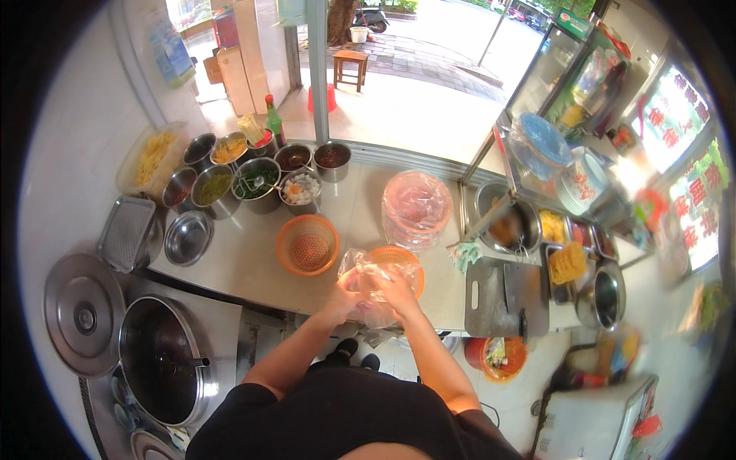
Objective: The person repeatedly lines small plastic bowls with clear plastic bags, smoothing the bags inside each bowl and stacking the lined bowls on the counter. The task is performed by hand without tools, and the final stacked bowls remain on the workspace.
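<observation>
My left hand (345,298) and my right hand (398,292) both hold a crumpled clear plastic bag (363,265) near the counter's front edge. Partly behind the bag and my right hand is an orange plastic basket (418,270) on the counter. A second orange basket (309,245), with nothing in it, stands to the left. Beyond my hands is a stack of pinkish baskets wrapped in clear plastic (417,207). The fingertips are partly hidden by the glare and the film.
Steel pots of condiments, one with chopped greens (257,178), stand at the back left. To the right lie a cutting board (480,299) and a cleaver (522,287). A large steel pot (201,362) is at the lower left, an orange-lined bin (506,359) below the counter.
</observation>
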{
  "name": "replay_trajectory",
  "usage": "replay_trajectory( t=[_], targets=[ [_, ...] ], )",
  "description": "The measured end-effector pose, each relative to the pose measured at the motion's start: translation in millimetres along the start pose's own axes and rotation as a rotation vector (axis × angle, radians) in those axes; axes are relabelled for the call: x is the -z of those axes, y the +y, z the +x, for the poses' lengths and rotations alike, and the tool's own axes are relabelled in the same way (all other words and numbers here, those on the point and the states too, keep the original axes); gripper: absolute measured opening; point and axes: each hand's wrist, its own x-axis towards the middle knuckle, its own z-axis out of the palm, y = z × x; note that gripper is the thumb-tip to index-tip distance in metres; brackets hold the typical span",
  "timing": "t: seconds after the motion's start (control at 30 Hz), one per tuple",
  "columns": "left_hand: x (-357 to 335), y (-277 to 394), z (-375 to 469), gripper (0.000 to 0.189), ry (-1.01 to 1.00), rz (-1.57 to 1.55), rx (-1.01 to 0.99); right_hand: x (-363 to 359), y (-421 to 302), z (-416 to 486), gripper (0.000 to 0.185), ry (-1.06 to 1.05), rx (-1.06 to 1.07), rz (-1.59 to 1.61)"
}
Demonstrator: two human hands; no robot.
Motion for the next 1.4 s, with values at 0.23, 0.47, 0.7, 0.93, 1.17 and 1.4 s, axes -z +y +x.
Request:
replay_trajectory(
  t=[0.23,0.47,0.7,0.93,1.17,1.4],
  targets=[
    [11.1,3.0,20.1,0.086,0.110,0.054,-0.001,-8.5,46.4,67.8,0.032,0.066,-0.428,0.367],
    [30.4,-2.2,67.2,0.070,0.140,0.799,-0.213,49.5,66.8,88.0,0.028,0.145,-0.176,0.263],
    [27.3,30.3,107.3,0.062,0.134,1.240,-0.295,116.8,72.3,86.6,0.035,0.619,0.216,-0.835],
    [46.4,8.9,129.0,0.067,-0.033,1.224,0.026,127.1,148.2,106.1,0.034,0.306,-0.236,-0.337],
    [99.3,-30.0,59.7,0.079,-0.301,1.047,0.017,109.1,139.6,4.6,0.029,-0.032,-0.403,-0.419],
    [104.9,-84.0,-61.7,0.079,-0.210,1.272,0.119,79.7,114.8,-93.9,0.022,-0.160,0.110,-0.925]
  ],
)
